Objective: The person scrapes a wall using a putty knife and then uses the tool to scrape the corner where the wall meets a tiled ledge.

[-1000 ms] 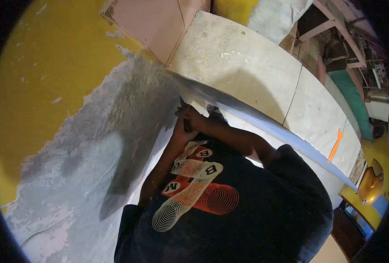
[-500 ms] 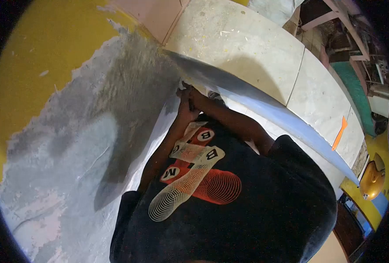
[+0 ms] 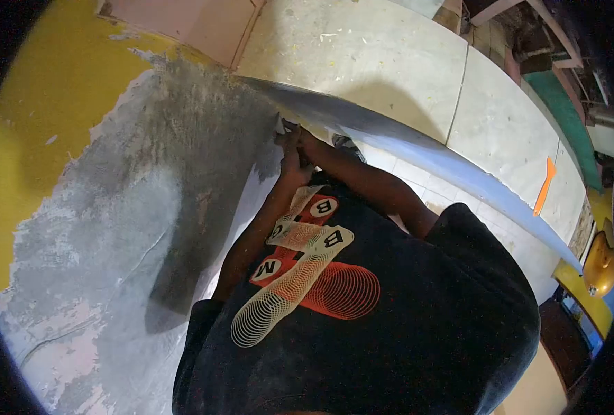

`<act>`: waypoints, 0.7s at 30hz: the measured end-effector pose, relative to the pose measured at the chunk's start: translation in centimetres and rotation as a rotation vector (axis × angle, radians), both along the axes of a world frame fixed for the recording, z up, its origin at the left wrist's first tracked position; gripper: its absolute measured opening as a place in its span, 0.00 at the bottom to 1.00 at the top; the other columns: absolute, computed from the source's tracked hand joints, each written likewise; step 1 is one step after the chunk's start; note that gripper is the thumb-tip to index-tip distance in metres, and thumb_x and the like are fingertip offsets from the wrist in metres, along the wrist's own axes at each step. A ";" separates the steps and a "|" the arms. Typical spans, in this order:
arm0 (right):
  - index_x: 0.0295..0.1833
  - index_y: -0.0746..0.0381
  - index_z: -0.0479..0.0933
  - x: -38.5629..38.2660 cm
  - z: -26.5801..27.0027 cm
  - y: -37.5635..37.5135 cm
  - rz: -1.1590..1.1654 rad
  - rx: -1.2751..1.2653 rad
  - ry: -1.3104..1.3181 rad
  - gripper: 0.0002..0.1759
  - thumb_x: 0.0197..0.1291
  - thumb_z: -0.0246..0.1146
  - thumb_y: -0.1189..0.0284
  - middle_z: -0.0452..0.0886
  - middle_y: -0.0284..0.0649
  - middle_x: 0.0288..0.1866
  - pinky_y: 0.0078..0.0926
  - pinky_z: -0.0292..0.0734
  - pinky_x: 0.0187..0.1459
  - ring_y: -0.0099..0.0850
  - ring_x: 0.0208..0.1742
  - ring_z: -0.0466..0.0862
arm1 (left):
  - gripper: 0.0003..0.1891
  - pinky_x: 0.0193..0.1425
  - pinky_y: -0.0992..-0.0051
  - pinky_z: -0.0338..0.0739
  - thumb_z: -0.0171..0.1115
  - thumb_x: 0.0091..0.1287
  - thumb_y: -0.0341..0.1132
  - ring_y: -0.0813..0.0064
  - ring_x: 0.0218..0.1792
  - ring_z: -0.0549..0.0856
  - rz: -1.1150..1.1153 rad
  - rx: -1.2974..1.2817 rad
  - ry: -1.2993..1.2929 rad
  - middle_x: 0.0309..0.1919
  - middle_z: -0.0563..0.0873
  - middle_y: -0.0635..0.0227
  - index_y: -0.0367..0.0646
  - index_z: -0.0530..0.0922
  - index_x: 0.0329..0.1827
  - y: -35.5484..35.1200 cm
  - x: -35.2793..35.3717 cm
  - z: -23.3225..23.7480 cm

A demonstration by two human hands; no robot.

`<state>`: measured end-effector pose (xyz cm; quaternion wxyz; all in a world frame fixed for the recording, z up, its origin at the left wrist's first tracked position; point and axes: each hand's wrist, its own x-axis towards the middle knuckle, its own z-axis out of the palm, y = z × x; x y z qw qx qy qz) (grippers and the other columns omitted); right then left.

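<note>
My two hands come together low against the wall (image 3: 203, 138), near the corner below the ledge. My right hand (image 3: 307, 143) is closed, pressed up against my left hand (image 3: 290, 158), whose fingers are also wrapped round. From the fingertips juts a small pale flat blade, which looks like a scraper (image 3: 280, 124); its handle is hidden in the hands. The blade lies right at the grey, stripped part of the wall. Yellow paint with a ragged edge borders that grey area on the left.
A white tiled ledge (image 3: 417, 69) with a bluish-grey front edge curves to the right, scattered with small flakes. An orange plastic tool (image 3: 545, 187) rests on it. Farther right is a gold rounded object (image 3: 600, 266). A pink panel (image 3: 182, 24) stands at the top left.
The view has shifted slightly, with the wall and ledge sliding left and up. The hands stay together near the corner, and the pale blade now shows more clearly at the fingertips.
</note>
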<state>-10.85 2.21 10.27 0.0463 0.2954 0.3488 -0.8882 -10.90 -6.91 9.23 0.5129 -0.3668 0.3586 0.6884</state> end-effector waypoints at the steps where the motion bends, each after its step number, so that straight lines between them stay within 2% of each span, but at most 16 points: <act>1: 0.65 0.62 0.55 0.1 0.0 0.1 -0.003 0.000 -0.010 0.27 0.64 0.52 0.65 0.70 0.46 0.45 0.31 0.69 0.41 0.34 0.41 0.73 | 0.30 0.59 0.66 0.70 0.57 0.65 0.44 0.65 0.58 0.70 -0.181 0.145 0.455 0.60 0.66 0.57 0.42 0.58 0.66 0.0 0.4 0.0; 3: 0.65 0.62 0.56 0.0 -0.2 -0.1 -0.004 0.001 -0.029 0.26 0.64 0.51 0.65 0.70 0.45 0.43 0.31 0.68 0.39 0.34 0.39 0.73 | 0.29 0.59 0.65 0.69 0.56 0.65 0.47 0.64 0.59 0.70 -0.355 0.291 0.913 0.60 0.67 0.58 0.41 0.61 0.64 0.1 0.9 0.8; 4: 0.64 0.62 0.56 0.1 -0.1 -0.2 -0.005 0.000 -0.037 0.26 0.64 0.51 0.65 0.70 0.45 0.42 0.32 0.68 0.38 0.34 0.39 0.73 | 0.28 0.59 0.65 0.70 0.56 0.65 0.48 0.65 0.58 0.70 -0.260 0.204 0.494 0.59 0.68 0.58 0.41 0.63 0.62 0.8 0.5 2.6; 5: 0.64 0.62 0.56 0.3 -0.1 -0.4 -0.009 -0.003 -0.046 0.25 0.64 0.51 0.66 0.70 0.45 0.41 0.32 0.68 0.37 0.34 0.38 0.73 | 0.26 0.59 0.65 0.70 0.55 0.65 0.50 0.65 0.58 0.70 -0.055 0.063 0.089 0.57 0.69 0.59 0.40 0.66 0.59 1.5 0.1 4.5; 6: 0.64 0.62 0.56 0.4 0.1 -0.3 -0.017 -0.004 -0.057 0.25 0.64 0.51 0.66 0.70 0.45 0.40 0.32 0.68 0.37 0.34 0.37 0.73 | 0.26 0.59 0.65 0.70 0.55 0.65 0.49 0.65 0.58 0.70 -0.018 0.067 0.022 0.57 0.70 0.59 0.40 0.66 0.59 1.4 -0.1 4.0; 8: 0.63 0.61 0.56 0.5 0.4 -0.6 -0.023 -0.008 -0.073 0.24 0.64 0.51 0.66 0.70 0.44 0.39 0.32 0.68 0.35 0.33 0.35 0.73 | 0.25 0.59 0.66 0.70 0.57 0.64 0.47 0.66 0.57 0.71 -0.045 0.140 0.107 0.56 0.71 0.59 0.41 0.66 0.59 0.1 -0.3 2.1; 10: 0.62 0.61 0.56 0.3 0.3 -0.3 -0.033 -0.007 -0.094 0.24 0.64 0.51 0.66 0.70 0.44 0.37 0.33 0.67 0.33 0.33 0.34 0.72 | 0.25 0.59 0.68 0.70 0.58 0.64 0.45 0.67 0.57 0.71 -0.170 0.153 0.423 0.55 0.71 0.59 0.41 0.66 0.59 -0.6 -0.8 -1.6; 11: 0.62 0.61 0.56 0.3 0.2 -0.2 -0.035 -0.005 -0.107 0.23 0.64 0.51 0.66 0.70 0.44 0.36 0.33 0.67 0.32 0.33 0.33 0.72 | 0.26 0.59 0.69 0.69 0.61 0.62 0.43 0.67 0.56 0.72 -0.041 0.145 0.102 0.54 0.72 0.59 0.42 0.65 0.60 0.6 -0.9 0.9; 21: 0.59 0.60 0.57 0.3 0.0 -1.5 -0.109 0.050 -0.294 0.20 0.63 0.50 0.68 0.69 0.42 0.28 0.34 0.66 0.23 0.31 0.25 0.71 | 0.28 0.59 0.65 0.70 0.59 0.63 0.46 0.65 0.55 0.74 0.033 0.345 -0.023 0.53 0.73 0.59 0.42 0.63 0.61 -1.1 -1.0 2.5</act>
